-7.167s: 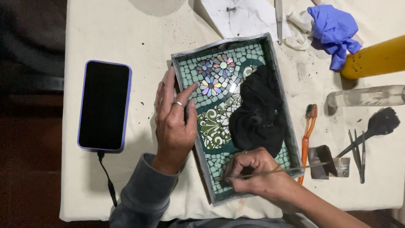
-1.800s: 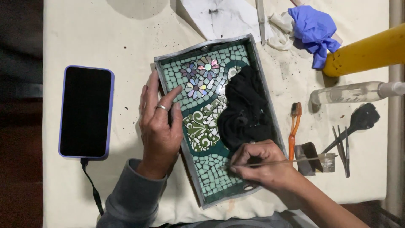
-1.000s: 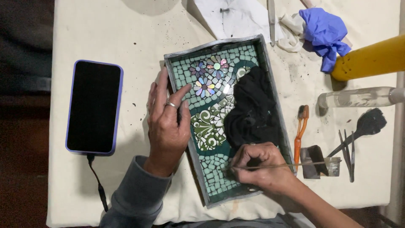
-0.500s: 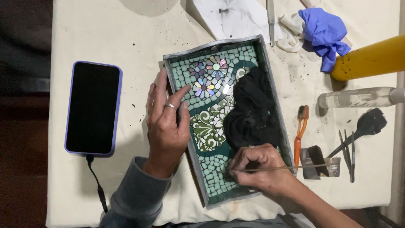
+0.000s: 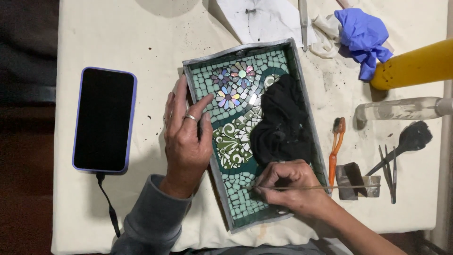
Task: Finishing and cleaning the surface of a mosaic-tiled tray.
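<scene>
Black smartphone in a purple case lies face up at the left of the cream cloth-covered table, with a dark cable plugged in at its near end. Left hand, ring on one finger, lies flat with its fingers spread and grips nothing; it presses on the left rim of the rectangular grey-framed mosaic tray, fingertips on the pale green tiles. The tray sits tilted at the table's centre. Crumpled black cloth lies inside it on the right half. Right hand, at the tray's near end, has its fingers pinched around a thin wooden stick, tip on the tiles. To the right lie an orange toothbrush, a black spatula-like tool, a clear plastic bottle, a yellow bottle and a blue glove.
</scene>
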